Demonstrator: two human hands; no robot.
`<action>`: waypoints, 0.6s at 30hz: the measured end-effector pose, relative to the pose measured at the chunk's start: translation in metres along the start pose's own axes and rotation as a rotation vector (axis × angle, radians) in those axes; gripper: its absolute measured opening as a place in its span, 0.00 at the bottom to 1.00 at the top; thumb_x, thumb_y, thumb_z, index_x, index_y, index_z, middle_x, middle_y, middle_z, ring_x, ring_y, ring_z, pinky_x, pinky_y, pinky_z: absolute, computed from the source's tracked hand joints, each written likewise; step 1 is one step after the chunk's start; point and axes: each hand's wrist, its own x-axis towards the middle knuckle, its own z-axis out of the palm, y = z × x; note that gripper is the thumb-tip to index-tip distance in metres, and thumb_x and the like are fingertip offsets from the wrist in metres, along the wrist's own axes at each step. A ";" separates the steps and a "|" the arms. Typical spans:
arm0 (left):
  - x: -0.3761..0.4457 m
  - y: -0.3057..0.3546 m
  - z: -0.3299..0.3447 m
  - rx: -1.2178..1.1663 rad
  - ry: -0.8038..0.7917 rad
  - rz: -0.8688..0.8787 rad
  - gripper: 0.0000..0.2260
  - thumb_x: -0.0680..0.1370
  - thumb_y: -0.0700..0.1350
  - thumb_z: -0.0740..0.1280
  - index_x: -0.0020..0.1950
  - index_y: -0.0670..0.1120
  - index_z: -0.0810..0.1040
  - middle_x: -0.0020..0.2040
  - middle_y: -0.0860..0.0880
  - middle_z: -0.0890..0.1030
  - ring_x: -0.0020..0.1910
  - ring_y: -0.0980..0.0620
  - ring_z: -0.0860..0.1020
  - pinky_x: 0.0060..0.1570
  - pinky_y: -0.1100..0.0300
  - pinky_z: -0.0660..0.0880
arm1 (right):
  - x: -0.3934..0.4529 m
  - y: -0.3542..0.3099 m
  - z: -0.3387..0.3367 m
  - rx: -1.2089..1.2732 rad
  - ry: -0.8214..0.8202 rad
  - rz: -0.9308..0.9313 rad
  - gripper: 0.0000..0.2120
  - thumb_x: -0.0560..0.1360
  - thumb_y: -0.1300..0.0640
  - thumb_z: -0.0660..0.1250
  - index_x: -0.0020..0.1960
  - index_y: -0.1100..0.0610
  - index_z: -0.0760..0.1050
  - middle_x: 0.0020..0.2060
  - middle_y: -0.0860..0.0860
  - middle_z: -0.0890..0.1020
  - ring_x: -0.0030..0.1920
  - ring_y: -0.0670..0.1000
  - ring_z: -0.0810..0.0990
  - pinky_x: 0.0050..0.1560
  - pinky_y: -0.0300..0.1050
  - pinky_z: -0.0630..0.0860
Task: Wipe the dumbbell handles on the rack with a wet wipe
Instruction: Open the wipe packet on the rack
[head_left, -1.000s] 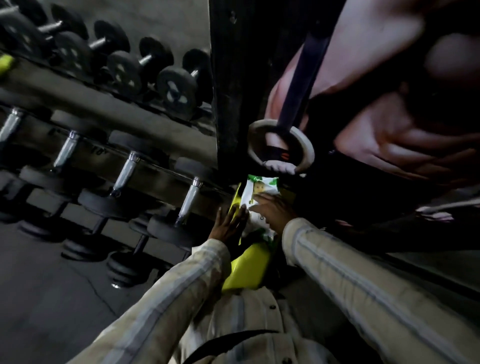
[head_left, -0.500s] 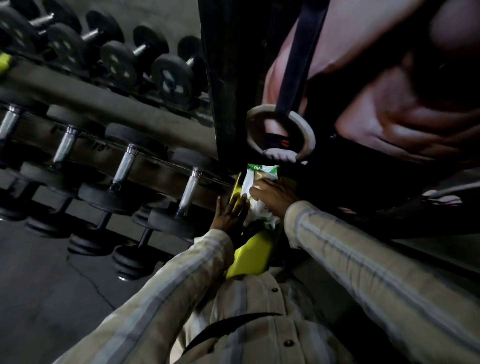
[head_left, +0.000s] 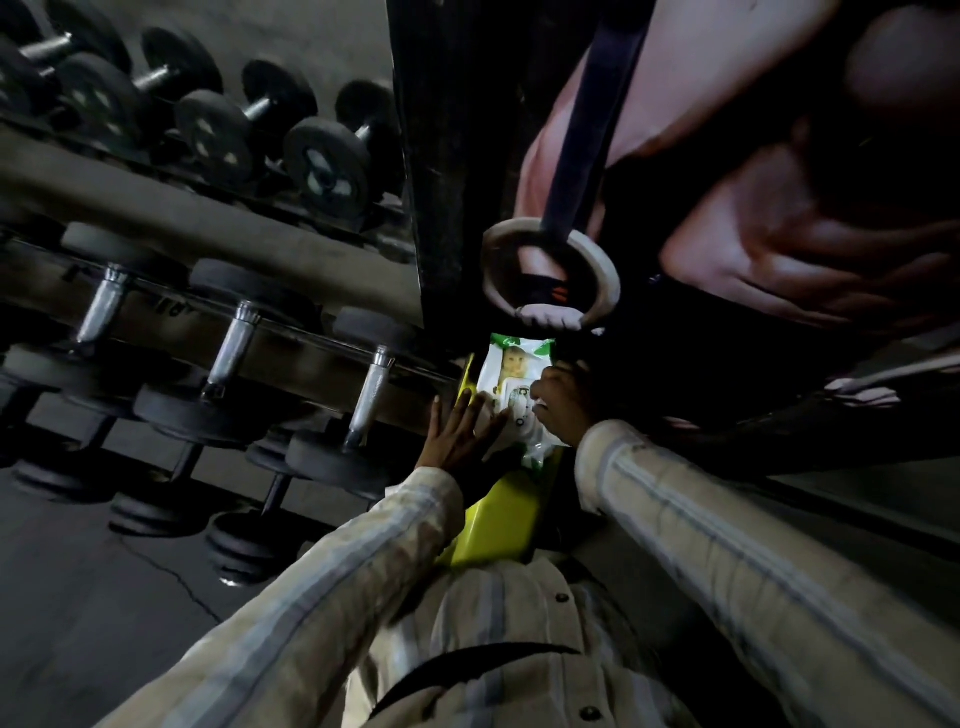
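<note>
While your left hand (head_left: 457, 434) lies flat-fingered steadying the white-and-green plastic wet-wipe pack (head_left: 511, 395) and your right hand (head_left: 563, 402) pinches at its opening, draw out one wipe before approaching the chrome dumbbell handles (head_left: 236, 345).

One view only: head camera, wide-angle, worn on person's head. Looks forward and steeply down along chest and both sleeves. Horizon strongly tilted; edges bowed by lens. Hands (head_left: 514, 421) near frame centre, close to lens, at arm's reach. Rack (head_left: 171, 312) with dumbbells (head_left: 234, 364) fills left half, farther off. Poster (head_left: 753, 182) fills upper right. Floor (head_left: 78, 597) lower left.
</note>
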 end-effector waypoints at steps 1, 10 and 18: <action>0.001 -0.001 0.000 -0.008 0.011 0.004 0.33 0.79 0.71 0.47 0.82 0.60 0.57 0.82 0.41 0.56 0.82 0.39 0.50 0.77 0.33 0.41 | 0.002 -0.005 -0.002 -0.038 -0.025 0.010 0.03 0.64 0.59 0.76 0.37 0.55 0.82 0.38 0.54 0.80 0.47 0.61 0.80 0.51 0.52 0.67; 0.007 0.000 -0.008 0.035 0.070 0.069 0.34 0.78 0.68 0.48 0.80 0.54 0.66 0.83 0.40 0.50 0.82 0.37 0.51 0.76 0.29 0.48 | 0.012 -0.025 0.015 -0.077 -0.175 0.127 0.03 0.61 0.60 0.68 0.30 0.58 0.79 0.33 0.57 0.78 0.39 0.62 0.81 0.38 0.52 0.76; 0.015 -0.017 0.003 0.138 0.003 0.115 0.37 0.77 0.68 0.53 0.81 0.49 0.57 0.81 0.41 0.61 0.79 0.36 0.62 0.73 0.28 0.60 | 0.012 -0.028 0.017 -0.176 -0.202 0.077 0.12 0.56 0.60 0.78 0.32 0.56 0.74 0.31 0.55 0.76 0.22 0.57 0.76 0.26 0.42 0.59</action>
